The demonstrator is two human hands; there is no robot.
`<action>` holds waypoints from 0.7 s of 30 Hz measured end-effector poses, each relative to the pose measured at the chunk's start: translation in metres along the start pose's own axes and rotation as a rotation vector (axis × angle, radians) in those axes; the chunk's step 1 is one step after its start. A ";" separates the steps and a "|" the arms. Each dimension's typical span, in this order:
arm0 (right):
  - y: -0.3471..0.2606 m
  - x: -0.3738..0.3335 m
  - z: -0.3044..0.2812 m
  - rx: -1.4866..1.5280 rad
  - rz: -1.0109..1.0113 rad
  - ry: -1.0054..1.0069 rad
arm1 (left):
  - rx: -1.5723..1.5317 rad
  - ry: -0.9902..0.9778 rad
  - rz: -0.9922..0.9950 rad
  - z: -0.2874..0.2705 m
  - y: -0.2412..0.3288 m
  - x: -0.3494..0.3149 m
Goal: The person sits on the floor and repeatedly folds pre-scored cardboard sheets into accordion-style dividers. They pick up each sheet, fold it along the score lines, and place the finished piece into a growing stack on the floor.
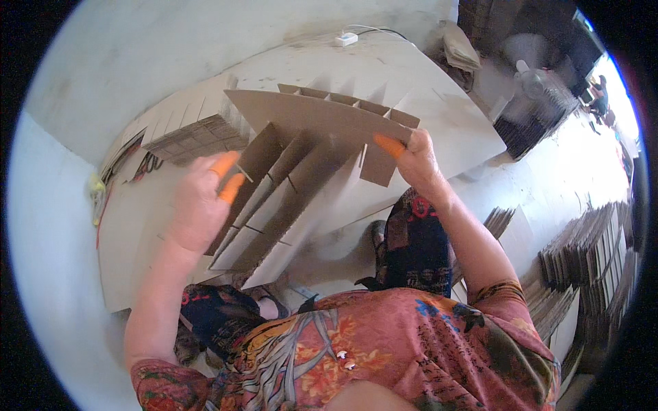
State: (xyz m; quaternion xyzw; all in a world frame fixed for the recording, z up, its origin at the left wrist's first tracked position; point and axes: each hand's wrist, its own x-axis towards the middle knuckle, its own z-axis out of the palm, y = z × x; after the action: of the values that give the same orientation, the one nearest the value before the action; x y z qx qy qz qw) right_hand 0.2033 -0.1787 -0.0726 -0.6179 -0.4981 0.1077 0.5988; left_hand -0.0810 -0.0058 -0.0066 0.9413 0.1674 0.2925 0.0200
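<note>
Cardboard grid (305, 171) could buckle, or its slots tear, should the strip (308, 118) be pushed askew against the slats (274, 243). The right hand (416, 163), closed, pinches the strip's three-o'clock end; the left hand (200, 202), half curled at nine o'clock, is by the slats (whether gripping, I cannot tell). The grid slants over the counter (452, 123), toward eleven o'clock; stacked boards (195, 133) lie at ten.
</note>
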 end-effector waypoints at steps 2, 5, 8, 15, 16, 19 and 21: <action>-0.001 0.002 0.001 0.023 -0.019 0.008 | -0.109 -0.069 0.032 0.001 0.034 0.011; 0.001 -0.002 0.004 -0.138 0.110 -0.055 | -0.152 -0.179 0.049 0.020 0.058 0.018; 0.026 -0.015 -0.003 -0.180 0.072 -0.069 | -0.074 -0.179 0.105 0.035 0.068 0.029; 0.034 -0.042 -0.010 -0.085 0.123 -0.041 | -0.086 -0.061 -0.082 0.053 0.043 0.044; 0.032 -0.043 -0.009 -0.083 0.124 -0.030 | -0.092 -0.161 -0.153 0.054 0.041 0.049; 0.022 -0.044 -0.009 -0.108 0.144 -0.029 | -0.177 -0.415 -0.328 0.064 0.029 0.060; 0.005 -0.042 -0.010 -0.164 0.181 -0.074 | -0.061 -0.509 -0.340 0.076 0.018 0.058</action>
State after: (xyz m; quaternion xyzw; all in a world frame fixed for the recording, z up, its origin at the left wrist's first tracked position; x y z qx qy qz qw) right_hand 0.1928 -0.2154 -0.0938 -0.7027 -0.4692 0.1430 0.5154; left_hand 0.0117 0.0012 -0.0350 0.9417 0.3033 0.0448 0.1383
